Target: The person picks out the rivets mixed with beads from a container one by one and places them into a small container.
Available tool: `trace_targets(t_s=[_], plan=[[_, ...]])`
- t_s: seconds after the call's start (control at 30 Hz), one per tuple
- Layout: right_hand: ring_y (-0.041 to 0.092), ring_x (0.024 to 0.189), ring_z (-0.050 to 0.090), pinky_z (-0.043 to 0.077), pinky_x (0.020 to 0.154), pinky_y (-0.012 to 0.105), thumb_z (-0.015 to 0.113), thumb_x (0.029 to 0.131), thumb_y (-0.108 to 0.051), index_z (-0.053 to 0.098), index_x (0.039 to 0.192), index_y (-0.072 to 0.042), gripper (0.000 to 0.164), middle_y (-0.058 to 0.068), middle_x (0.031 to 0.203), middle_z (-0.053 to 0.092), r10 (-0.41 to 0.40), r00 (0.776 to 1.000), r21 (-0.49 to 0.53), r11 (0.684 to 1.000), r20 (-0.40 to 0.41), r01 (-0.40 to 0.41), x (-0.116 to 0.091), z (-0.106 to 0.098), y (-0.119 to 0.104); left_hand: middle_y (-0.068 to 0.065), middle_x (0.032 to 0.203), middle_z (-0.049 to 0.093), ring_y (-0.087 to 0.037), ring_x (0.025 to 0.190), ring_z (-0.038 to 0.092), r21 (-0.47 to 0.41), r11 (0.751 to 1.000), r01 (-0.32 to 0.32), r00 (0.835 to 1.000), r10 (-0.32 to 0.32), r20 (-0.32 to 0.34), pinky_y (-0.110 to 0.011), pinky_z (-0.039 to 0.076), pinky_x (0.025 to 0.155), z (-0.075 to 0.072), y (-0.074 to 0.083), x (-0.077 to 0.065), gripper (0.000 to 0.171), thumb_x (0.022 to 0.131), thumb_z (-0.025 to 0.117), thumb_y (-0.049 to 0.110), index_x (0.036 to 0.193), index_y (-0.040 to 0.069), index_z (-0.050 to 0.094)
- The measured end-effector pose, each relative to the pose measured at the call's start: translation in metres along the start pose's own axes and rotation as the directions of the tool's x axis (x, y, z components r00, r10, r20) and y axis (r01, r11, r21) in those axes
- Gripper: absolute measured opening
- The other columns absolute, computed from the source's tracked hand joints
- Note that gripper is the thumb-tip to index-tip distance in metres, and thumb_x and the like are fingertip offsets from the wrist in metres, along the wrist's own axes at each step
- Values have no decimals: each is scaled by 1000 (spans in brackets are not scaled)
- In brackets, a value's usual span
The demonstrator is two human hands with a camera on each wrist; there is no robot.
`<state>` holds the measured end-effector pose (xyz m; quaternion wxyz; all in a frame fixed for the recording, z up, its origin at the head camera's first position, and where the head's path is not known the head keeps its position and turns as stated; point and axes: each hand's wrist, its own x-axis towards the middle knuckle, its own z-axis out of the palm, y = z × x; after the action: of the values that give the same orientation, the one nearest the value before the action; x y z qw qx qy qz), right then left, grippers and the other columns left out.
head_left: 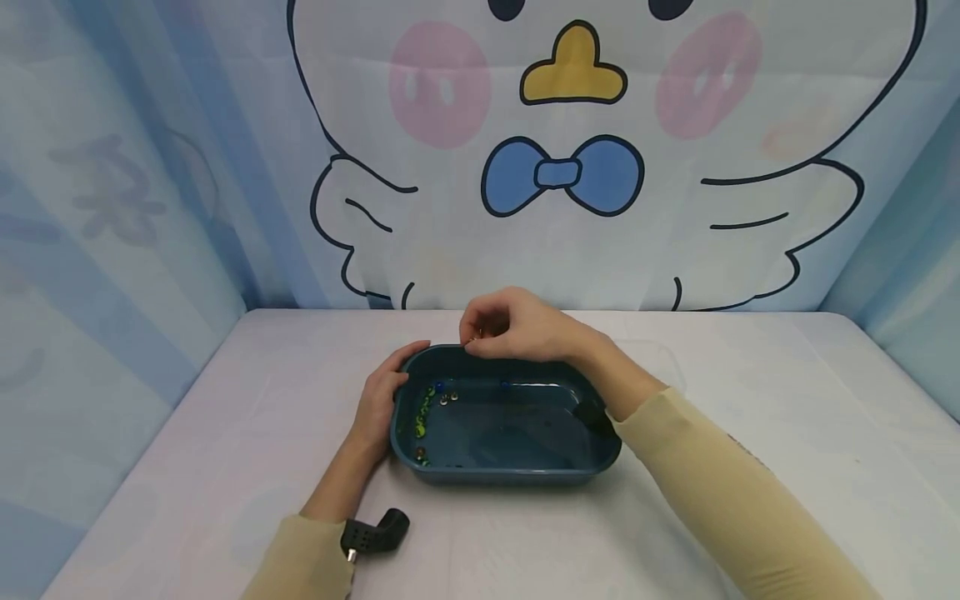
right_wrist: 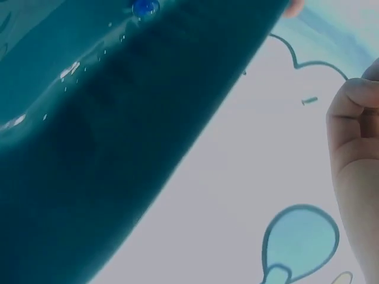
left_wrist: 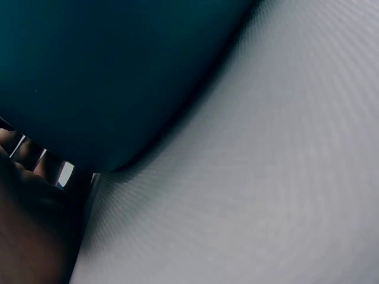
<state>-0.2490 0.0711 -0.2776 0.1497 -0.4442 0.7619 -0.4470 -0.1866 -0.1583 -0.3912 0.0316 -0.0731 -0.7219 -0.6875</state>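
Observation:
A dark teal basin (head_left: 506, 477) with rounded corners stands on the table. The left hand (head_left: 375, 404) grips its left end, thumb over the rim and fingers along the outer wall. Above the back rim, the right hand (head_left: 525, 327) has thumb and fingertips pinched on a small shiny thing (head_left: 476, 337), too small to make out. At the basin's left end lie several small green beads (head_left: 423, 412) and a few brownish ones (head_left: 448, 398). A blue bead (right_wrist: 145, 7) shows inside the basin in the right wrist view. The left wrist view mostly has the basin's outer wall (left_wrist: 118, 77).
White cloth covers the table (head_left: 750, 400). A printed cartoon curtain (head_left: 562, 242) hangs right behind its back edge. A faint clear sheet or lid (head_left: 660, 358) lies behind the right forearm. A black strap device (head_left: 375, 533) sits on the left wrist.

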Motion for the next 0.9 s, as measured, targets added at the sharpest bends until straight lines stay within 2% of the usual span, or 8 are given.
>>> trace_targets(t_s=[0.3,0.6,0.9], plan=[[26,75,56,49,69,32,67,91,-7,71,95,-3,6,6,85,64,-1,997,-28,1000,-71,-1,-18,-13,-3,-20,150,46,-28,139,41,-10,999,-42,999,42,1,-45,23,117,1,-1,-1,57,93,25,1,146,-3,47],[25,75,56,49,69,31,67,91,-4,71,95,-4,5,5,86,65,-7,994,-52,999,-109,1,-35,-24,-2,-19,150,46,-28,140,41,-8,999,-43,999,43,0,-45,23,117,1,-2,-1,57,93,25,1,146,-4,47],[25,77,57,51,71,31,68,91,-3,71,96,-4,6,7,89,66,25,988,-57,998,-155,-35,-53,-32,2,-20,150,46,-28,139,42,-17,999,-40,999,40,2,-45,25,116,1,-2,-1,57,94,25,1,146,-3,47]])
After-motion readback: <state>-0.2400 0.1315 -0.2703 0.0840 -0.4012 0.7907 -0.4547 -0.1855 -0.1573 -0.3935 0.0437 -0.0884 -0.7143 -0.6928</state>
